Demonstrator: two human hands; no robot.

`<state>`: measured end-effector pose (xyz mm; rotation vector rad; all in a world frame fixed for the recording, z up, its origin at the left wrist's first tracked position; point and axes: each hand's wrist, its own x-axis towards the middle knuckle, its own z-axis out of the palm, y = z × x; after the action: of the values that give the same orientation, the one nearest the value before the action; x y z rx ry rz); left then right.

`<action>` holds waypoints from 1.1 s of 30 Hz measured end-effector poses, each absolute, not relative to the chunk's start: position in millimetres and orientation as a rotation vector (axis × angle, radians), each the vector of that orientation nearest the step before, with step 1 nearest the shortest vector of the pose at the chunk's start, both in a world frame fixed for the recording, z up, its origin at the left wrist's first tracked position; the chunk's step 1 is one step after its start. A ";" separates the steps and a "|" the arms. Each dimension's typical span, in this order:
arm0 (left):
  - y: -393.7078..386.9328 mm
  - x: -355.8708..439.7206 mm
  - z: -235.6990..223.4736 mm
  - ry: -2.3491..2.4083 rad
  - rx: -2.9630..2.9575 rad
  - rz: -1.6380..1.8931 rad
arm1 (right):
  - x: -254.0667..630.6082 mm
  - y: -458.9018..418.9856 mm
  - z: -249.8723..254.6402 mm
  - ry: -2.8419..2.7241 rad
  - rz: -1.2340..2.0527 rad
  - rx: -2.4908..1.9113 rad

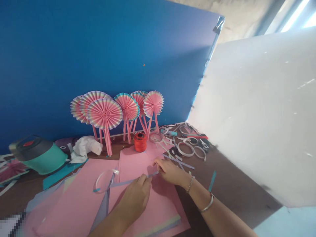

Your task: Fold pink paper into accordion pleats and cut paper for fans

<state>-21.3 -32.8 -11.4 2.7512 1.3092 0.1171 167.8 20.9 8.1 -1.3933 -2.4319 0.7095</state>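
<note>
A pink paper sheet [158,204] with a narrow lilac band along its far edge lies in front of me. My left hand [135,197] has its fingers curled together on that band. To its right, my right hand [171,171] pinches the band's other end with bent fingers; the fingertips are partly hidden. Beyond both hands lies another pink sheet [129,164]. A loop of white tape [100,181] rests to the left of my left hand, on a stack of pink paper [74,194].
Pleated pink paper fans [105,113] on paper sticks lean against the blue panel [111,42]. A red spool [140,143] stands in the middle. Tape rings [185,149] and a red cutter [197,136] lie at right. At left are a green-grey container [41,156] and crumpled tissue [86,148].
</note>
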 end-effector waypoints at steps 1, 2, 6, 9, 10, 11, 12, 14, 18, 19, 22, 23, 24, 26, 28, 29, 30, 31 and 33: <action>-32.3 -20.8 -11.7 1.314 2.743 0.131 | 167.9 21.0 7.1 -2.436 0.699 -1.389; -31.9 -20.6 -12.6 1.318 2.740 0.151 | 168.0 21.0 6.1 -2.440 0.688 -1.384; -31.1 -21.3 -17.0 1.313 2.798 0.232 | 168.4 21.5 2.9 -2.443 0.646 -1.365; -30.7 -21.7 -18.7 1.300 2.862 0.265 | 168.7 22.0 2.4 -2.447 0.638 -1.345; -30.6 -21.6 -19.0 1.290 2.880 0.267 | 168.7 22.0 2.9 -2.450 0.639 -1.342; -30.4 -21.4 -19.3 1.279 2.894 0.267 | 168.7 21.8 3.5 -2.453 0.640 -1.344; -30.3 -21.2 -19.7 1.271 2.903 0.269 | 168.7 21.4 4.3 -2.455 0.642 -1.348; -29.9 -20.7 -20.5 1.270 2.904 0.288 | 168.4 20.7 6.1 -2.457 0.646 -1.363; -29.5 -19.7 -21.4 1.290 2.887 0.307 | 167.2 20.2 7.4 -2.453 0.647 -1.389; -29.5 -19.4 -21.2 1.294 2.886 0.296 | 167.0 20.4 7.0 -2.454 0.648 -1.391; -29.9 -18.6 -19.8 1.321 2.868 0.259 | 166.8 21.0 5.2 -2.466 0.649 -1.386; -30.2 -18.4 -19.3 1.329 2.862 0.251 | 166.9 21.1 4.7 -2.468 0.650 -1.382; -30.4 -18.4 -18.8 1.334 2.860 0.245 | 167.1 21.0 4.4 -2.469 0.655 -1.377; -30.8 -18.4 -18.1 1.332 2.873 0.229 | 167.5 20.7 4.7 -2.464 0.667 -1.370; -30.9 -18.6 -18.2 1.328 2.895 0.215 | 167.8 20.4 5.9 -2.456 0.677 -1.371; -30.9 -18.6 -18.5 1.329 2.902 0.215 | 167.8 20.4 6.5 -2.453 0.679 -1.374; -30.8 -18.6 -18.8 1.330 2.903 0.218 | 167.7 20.4 7.1 -2.450 0.676 -1.377; -30.7 -18.5 -19.2 1.325 2.903 0.222 | 167.6 20.6 7.4 -2.449 0.673 -1.380; -30.4 -18.1 -19.6 1.303 2.907 0.217 | 167.4 21.1 7.0 -2.451 0.669 -1.382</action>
<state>-18.1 -30.4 -19.6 2.9074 1.3029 0.2167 167.4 21.1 7.0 -1.3819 -2.4510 0.6693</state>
